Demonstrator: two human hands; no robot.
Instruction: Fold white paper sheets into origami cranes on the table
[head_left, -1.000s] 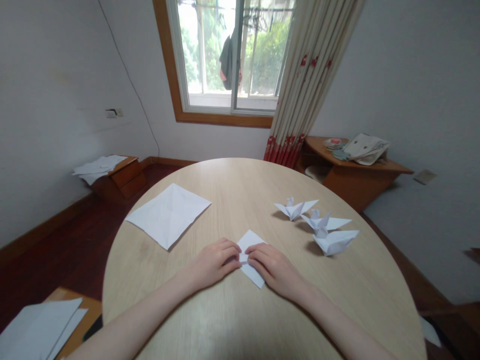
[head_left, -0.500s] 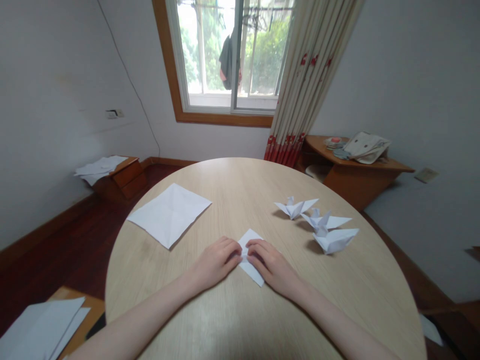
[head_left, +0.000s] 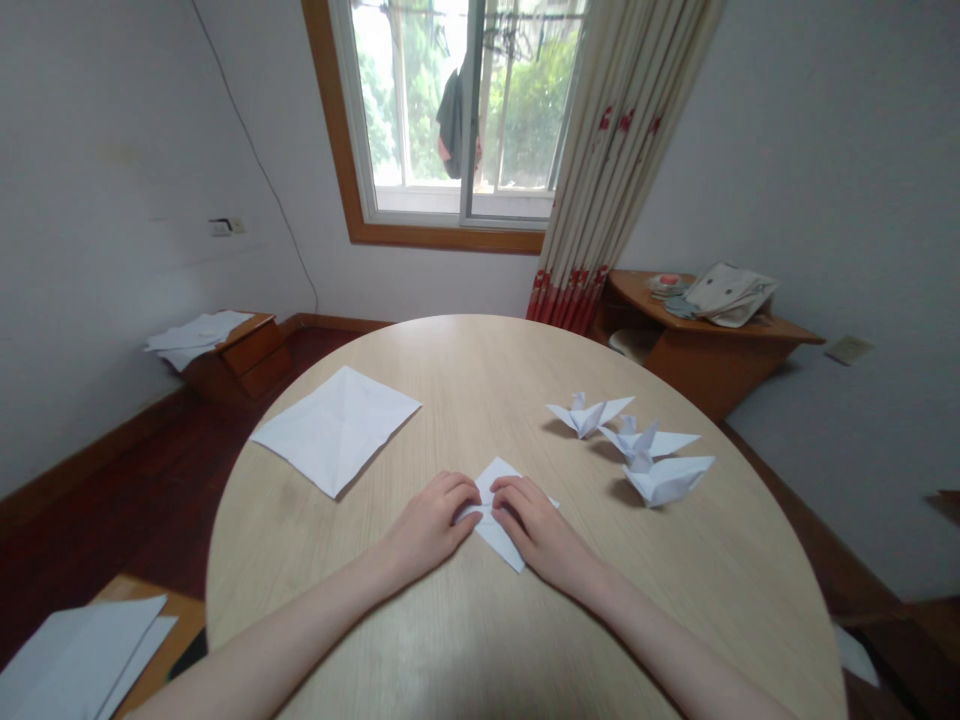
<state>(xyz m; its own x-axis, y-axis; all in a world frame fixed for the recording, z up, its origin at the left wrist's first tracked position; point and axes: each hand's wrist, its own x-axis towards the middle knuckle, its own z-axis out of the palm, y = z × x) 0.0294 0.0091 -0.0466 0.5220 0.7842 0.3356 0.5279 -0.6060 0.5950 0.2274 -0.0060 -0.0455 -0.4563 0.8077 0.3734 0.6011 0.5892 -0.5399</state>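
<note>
A small folded piece of white paper lies on the round table in front of me, partly covered by my fingers. On its left part rests my left hand, fingers curled, thumb and fingertips pinching the paper. My right hand grips the paper's right part in the same way, its fingertips close to those of the left. A pointed corner shows beyond the hands, another towards me. Exactly how the layers lie under the fingers is hidden.
To the left lies a creased square sheet of paper. Three folded paper cranes stand on the right. Beside the table at lower left are stacked sheets. A corner desk and a low cabinet stand farther back.
Both hands stay on the folded paper, with only slight finger movement. A little more of the paper's right corner shows past my right hand. The view has shifted slightly.
</note>
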